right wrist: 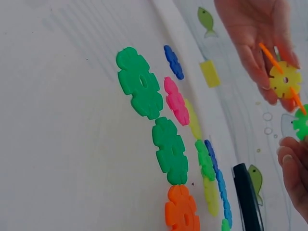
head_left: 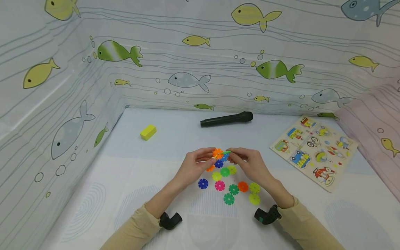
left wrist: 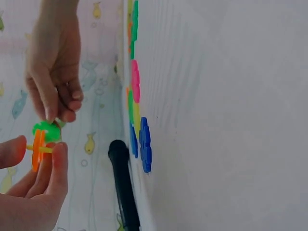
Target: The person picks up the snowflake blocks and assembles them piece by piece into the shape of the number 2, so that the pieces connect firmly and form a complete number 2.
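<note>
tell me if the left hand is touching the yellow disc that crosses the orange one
Touching. The left wrist view shows the left hand pinching the yellow disc by opposite edges, between thumb and fingertip.

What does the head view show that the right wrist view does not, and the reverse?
Only the head view shows the flat wooden board with coloured pictures and the beige fabric sleeves. Only the right wrist view shows the face of the notched yellow plastic disc in the left hand, crossed by an orange plastic disc. Both show that hand, the right hand, the black stick-shaped microphone, the yellow rectangular block and a notched pink plastic disc.
</note>
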`<action>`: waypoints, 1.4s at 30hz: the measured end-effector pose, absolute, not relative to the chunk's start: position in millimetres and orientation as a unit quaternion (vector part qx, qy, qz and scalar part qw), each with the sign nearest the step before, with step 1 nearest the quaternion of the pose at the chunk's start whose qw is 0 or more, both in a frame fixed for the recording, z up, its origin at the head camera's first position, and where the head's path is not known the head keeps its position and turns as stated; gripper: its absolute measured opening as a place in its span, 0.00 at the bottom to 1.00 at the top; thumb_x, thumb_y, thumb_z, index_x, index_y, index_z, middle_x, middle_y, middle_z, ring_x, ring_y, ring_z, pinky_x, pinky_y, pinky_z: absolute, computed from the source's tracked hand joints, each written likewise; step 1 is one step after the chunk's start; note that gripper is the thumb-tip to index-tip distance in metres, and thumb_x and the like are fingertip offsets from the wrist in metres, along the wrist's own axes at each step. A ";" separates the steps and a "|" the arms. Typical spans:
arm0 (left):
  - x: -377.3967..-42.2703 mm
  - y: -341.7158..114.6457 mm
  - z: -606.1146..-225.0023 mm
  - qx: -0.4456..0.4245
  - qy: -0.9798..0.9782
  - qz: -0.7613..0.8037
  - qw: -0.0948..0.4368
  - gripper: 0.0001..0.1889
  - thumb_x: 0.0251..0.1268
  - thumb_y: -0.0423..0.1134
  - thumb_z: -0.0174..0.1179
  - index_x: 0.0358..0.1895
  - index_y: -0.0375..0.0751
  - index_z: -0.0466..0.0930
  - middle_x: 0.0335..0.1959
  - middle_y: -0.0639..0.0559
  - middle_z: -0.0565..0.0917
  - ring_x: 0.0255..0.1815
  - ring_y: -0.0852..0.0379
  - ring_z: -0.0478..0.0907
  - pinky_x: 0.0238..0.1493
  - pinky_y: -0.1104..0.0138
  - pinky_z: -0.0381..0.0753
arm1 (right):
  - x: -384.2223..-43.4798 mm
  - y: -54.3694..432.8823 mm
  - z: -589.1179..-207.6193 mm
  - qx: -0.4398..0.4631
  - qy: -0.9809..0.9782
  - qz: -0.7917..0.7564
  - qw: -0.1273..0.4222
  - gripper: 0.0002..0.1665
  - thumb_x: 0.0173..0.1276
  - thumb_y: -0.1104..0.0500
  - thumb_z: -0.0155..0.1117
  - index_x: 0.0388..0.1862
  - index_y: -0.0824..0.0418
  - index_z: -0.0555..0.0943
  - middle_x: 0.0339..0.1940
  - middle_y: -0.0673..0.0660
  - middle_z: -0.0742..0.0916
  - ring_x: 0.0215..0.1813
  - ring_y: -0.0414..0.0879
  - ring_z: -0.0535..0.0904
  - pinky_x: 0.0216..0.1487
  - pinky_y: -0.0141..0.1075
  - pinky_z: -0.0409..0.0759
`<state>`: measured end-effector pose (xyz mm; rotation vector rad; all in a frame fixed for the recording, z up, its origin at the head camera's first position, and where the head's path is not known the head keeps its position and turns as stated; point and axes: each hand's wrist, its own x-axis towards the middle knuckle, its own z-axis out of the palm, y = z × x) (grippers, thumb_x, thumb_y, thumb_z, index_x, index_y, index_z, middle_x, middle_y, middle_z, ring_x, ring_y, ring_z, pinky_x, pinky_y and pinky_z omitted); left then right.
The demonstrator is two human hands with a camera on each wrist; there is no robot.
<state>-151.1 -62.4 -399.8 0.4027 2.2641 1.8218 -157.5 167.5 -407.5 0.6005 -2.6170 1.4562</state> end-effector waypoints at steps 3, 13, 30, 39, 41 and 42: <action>-151.0 -62.4 -399.7 0.137 0.767 0.618 0.107 0.22 0.71 0.37 0.62 0.66 0.43 0.77 0.58 0.44 0.83 0.58 0.46 0.82 0.56 0.61 0.83 | -157.6 167.7 -408.1 0.203 -0.851 0.482 0.046 0.14 0.75 0.62 0.60 0.54 0.65 0.85 0.37 0.57 0.90 0.39 0.52 0.88 0.45 0.29 0.85; -150.2 -63.4 -398.7 0.153 0.764 0.612 0.137 0.26 0.71 0.39 0.60 0.70 0.43 0.71 0.61 0.41 0.80 0.58 0.47 0.81 0.56 0.62 0.84 | -155.5 167.4 -406.5 0.193 -0.851 0.488 0.033 0.13 0.71 0.64 0.63 0.52 0.67 0.86 0.40 0.57 0.91 0.41 0.45 0.90 0.48 0.38 0.86; -152.5 -65.2 -399.0 0.149 0.739 0.639 0.153 0.16 0.76 0.41 0.55 0.56 0.33 0.79 0.47 0.35 0.87 0.45 0.51 0.88 0.49 0.68 0.85 | -152.7 164.2 -407.1 0.219 -0.841 0.494 0.033 0.10 0.69 0.62 0.67 0.47 0.62 0.88 0.39 0.53 0.91 0.42 0.44 0.89 0.47 0.35 0.86; -151.7 -64.3 -400.5 0.134 0.754 0.628 0.138 0.15 0.75 0.41 0.57 0.55 0.35 0.81 0.48 0.39 0.87 0.47 0.51 0.87 0.51 0.66 0.85 | -158.6 176.0 -401.4 0.201 -0.869 0.450 0.052 0.13 0.67 0.60 0.69 0.49 0.61 0.87 0.42 0.52 0.91 0.41 0.43 0.87 0.44 0.33 0.86; -151.9 -63.6 -401.0 0.129 0.763 0.620 0.129 0.14 0.74 0.42 0.58 0.54 0.36 0.82 0.47 0.43 0.87 0.47 0.52 0.87 0.52 0.66 0.85 | -162.3 185.4 -398.9 0.184 -0.877 0.441 0.055 0.13 0.68 0.59 0.69 0.50 0.60 0.87 0.43 0.53 0.91 0.40 0.44 0.87 0.43 0.31 0.85; -151.9 -63.5 -401.0 0.127 0.766 0.617 0.126 0.14 0.74 0.41 0.58 0.54 0.37 0.82 0.47 0.44 0.88 0.47 0.52 0.87 0.52 0.66 0.85 | -164.5 190.5 -398.1 0.172 -0.880 0.439 0.054 0.13 0.68 0.58 0.69 0.50 0.60 0.87 0.43 0.54 0.91 0.40 0.44 0.87 0.43 0.30 0.84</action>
